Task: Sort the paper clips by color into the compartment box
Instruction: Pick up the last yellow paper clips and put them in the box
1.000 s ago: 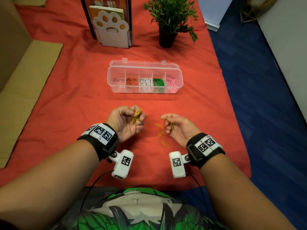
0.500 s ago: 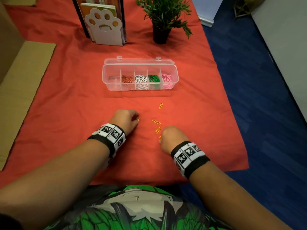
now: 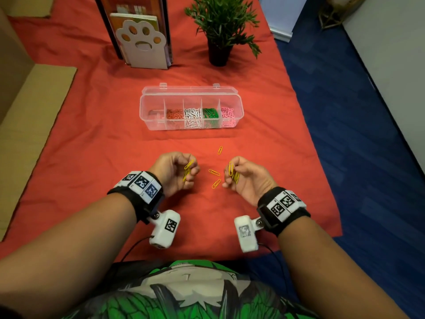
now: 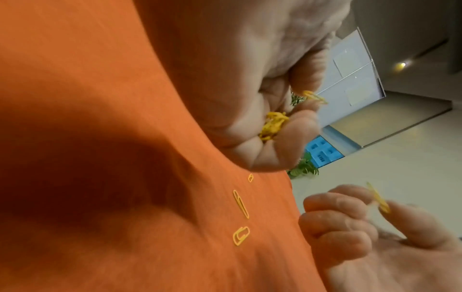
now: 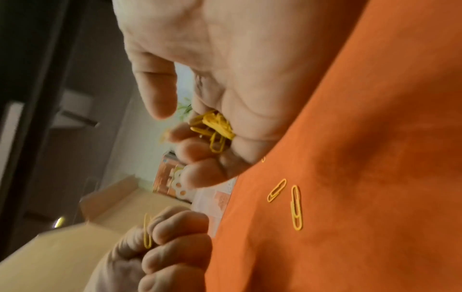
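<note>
1. My left hand is hovering just above the red-draped surface, fingers curled in tight around a bunch of yellow paper clips; one more clip is sticking out between the thumb and forefinger.
2. My right hand is mirroring it to the right, fingers curled round its own yellow bunch in the palm, with another clip pinched upright at the fingertips.
3. Three loose yellow clips are lying on the cloth: two between my hands, one slightly farther off toward the box.
4. The clear compartment box is sitting open on the far side of my hands, well apart from them. From left to right, I am seeing a nearly bare compartment, then orange, white, green and pink clips.
5. Behind the box, a paw-print book holder and a potted plant are standing.
</note>
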`<state>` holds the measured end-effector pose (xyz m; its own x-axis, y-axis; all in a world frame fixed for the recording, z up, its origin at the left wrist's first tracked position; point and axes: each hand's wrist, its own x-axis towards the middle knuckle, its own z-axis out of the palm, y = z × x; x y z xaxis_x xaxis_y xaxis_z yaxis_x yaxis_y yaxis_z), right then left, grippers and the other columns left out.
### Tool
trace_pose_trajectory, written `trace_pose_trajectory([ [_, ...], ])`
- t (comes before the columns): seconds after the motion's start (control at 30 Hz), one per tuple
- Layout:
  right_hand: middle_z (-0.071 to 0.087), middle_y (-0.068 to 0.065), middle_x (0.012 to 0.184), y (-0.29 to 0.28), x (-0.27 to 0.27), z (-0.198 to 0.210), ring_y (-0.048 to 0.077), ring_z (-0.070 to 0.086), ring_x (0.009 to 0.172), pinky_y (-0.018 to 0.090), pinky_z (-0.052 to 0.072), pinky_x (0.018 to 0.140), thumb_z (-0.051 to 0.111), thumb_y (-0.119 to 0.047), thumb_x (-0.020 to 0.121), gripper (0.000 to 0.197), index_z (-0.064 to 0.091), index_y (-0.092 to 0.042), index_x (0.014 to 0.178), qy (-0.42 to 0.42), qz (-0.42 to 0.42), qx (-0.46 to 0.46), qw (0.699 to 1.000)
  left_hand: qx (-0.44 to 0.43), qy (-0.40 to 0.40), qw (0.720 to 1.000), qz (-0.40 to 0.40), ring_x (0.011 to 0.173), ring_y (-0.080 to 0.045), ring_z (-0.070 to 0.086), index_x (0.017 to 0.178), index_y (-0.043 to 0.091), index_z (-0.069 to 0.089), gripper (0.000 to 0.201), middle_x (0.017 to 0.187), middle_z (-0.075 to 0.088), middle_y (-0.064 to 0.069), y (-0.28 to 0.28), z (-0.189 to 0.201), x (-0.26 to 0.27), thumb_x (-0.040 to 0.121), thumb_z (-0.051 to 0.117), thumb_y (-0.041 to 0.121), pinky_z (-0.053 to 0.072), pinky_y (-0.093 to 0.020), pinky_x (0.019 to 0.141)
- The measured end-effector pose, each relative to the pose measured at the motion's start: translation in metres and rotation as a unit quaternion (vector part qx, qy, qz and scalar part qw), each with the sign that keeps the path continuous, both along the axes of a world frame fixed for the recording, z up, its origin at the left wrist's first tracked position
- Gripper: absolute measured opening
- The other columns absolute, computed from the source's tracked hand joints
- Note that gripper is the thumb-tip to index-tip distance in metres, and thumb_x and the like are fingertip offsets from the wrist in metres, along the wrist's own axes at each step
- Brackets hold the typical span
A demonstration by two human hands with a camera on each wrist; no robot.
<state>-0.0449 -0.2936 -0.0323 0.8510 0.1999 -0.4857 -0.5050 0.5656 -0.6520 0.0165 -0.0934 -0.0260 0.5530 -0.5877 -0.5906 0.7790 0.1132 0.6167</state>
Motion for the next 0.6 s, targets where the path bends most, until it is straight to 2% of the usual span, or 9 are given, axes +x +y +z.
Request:
trace_pose_trajectory([
  [0.1,0.054,0.003,0.06,0.001,0.006,-0.006,0.014,0.052,0.05,0.021,0.047,0.046,0.046,-0.021,0.079,0.015,0.05,-0.012,0.068,0.057,-0.043,0.018,0.997,0.027,0.018,0.999,0.002,0.042,-0.012,0.048,0.064,0.013,0.051,0.017,0.058,0.056,-0.003,-0.008,-0.003,-0.002,0.07,0.037,0.018,0.041,-0.017,0.045],
  [0.2,0.05,-0.003,0.052,0.002,0.018,-0.01,0.008,0.046,0.041,0.016,0.039,0.039,0.043,-0.024,0.091,0.027,0.045,-0.017,0.065,0.118,-0.062,-0.026,0.991,0.199,-0.079,0.977,-0.023,0.036,-0.008,0.039,0.063,0.019,0.046,0.029,0.053,0.047,0.001,-0.026,-0.019,-0.006,0.091,0.045,0.027,0.032,-0.013,0.036],
  [0.27,0.046,-0.003,0.053,0.001,0.027,-0.01,0.007,0.041,0.04,0.014,0.034,0.037,0.044,-0.022,0.094,0.027,0.046,-0.018,0.067,0.121,-0.065,-0.089,0.987,0.294,-0.207,0.93,-0.071,0.037,-0.01,0.037,0.059,0.019,0.045,0.034,0.051,0.044,0.001,-0.035,-0.031,-0.009,0.088,0.056,0.033,0.03,-0.016,0.037],
  [0.33,0.041,-0.002,0.058,-0.002,0.037,-0.014,0.008,0.035,0.045,0.014,0.029,0.037,0.041,-0.013,0.095,0.025,0.05,-0.018,0.072,0.097,-0.034,-0.228,0.968,0.37,-0.343,0.848,-0.164,0.048,-0.012,0.05,0.064,0.018,0.054,0.028,0.059,0.058,-0.003,-0.039,-0.038,-0.01,0.083,0.063,0.036,0.039,-0.022,0.049],
  [0.37,0.042,-0.003,0.062,-0.004,0.042,-0.015,0.008,0.034,0.047,0.016,0.03,0.036,0.041,-0.01,0.095,0.026,0.052,-0.02,0.073,0.075,0.006,-0.331,0.941,0.406,-0.398,0.795,-0.211,0.06,-0.016,0.057,0.07,0.018,0.058,0.023,0.07,0.065,-0.006,-0.041,-0.039,-0.011,0.08,0.066,0.038,0.042,-0.025,0.059],
  [0.4,0.046,-0.003,0.066,-0.007,0.047,-0.015,0.009,0.039,0.051,0.017,0.035,0.039,0.043,-0.011,0.094,0.026,0.054,-0.021,0.072,0.046,0.059,-0.44,0.895,0.433,-0.441,0.746,-0.246,0.073,-0.021,0.061,0.078,0.018,0.062,0.024,0.081,0.068,-0.008,-0.043,-0.04,-0.012,0.077,0.068,0.041,0.044,-0.028,0.066],
  [0.47,0.057,-0.001,0.079,-0.009,0.053,-0.015,0.014,0.053,0.069,0.02,0.045,0.062,0.051,-0.017,0.09,0.016,0.058,-0.019,0.076,-0.012,0.158,-0.603,0.782,0.459,-0.493,0.682,-0.285,0.09,-0.026,0.062,0.089,0.016,0.062,0.033,0.095,0.068,-0.008,-0.045,-0.041,-0.014,0.073,0.069,0.044,0.046,-0.032,0.075],
  [0.53,0.061,0.006,0.089,-0.007,0.053,-0.015,0.023,0.059,0.089,0.026,0.043,0.077,0.054,-0.018,0.088,0.011,0.063,-0.013,0.087,-0.055,0.22,-0.682,0.696,0.462,-0.525,0.652,-0.293,0.097,-0.028,0.059,0.093,0.015,0.061,0.03,0.101,0.066,-0.009,-0.047,-0.045,-0.016,0.077,0.066,0.039,0.045,-0.032,0.078],
  [0.6,0.061,0.012,0.101,-0.003,0.053,-0.016,0.029,0.058,0.102,0.029,0.043,0.085,0.053,-0.016,0.087,0.014,0.065,-0.011,0.094,-0.088,0.232,-0.71,0.658,0.455,-0.548,0.64,-0.289,0.098,-0.029,0.059,0.094,0.014,0.061,0.023,0.102,0.064,-0.01,-0.048,-0.046,-0.017,0.081,0.061,0.033,0.045,-0.033,0.08],
])
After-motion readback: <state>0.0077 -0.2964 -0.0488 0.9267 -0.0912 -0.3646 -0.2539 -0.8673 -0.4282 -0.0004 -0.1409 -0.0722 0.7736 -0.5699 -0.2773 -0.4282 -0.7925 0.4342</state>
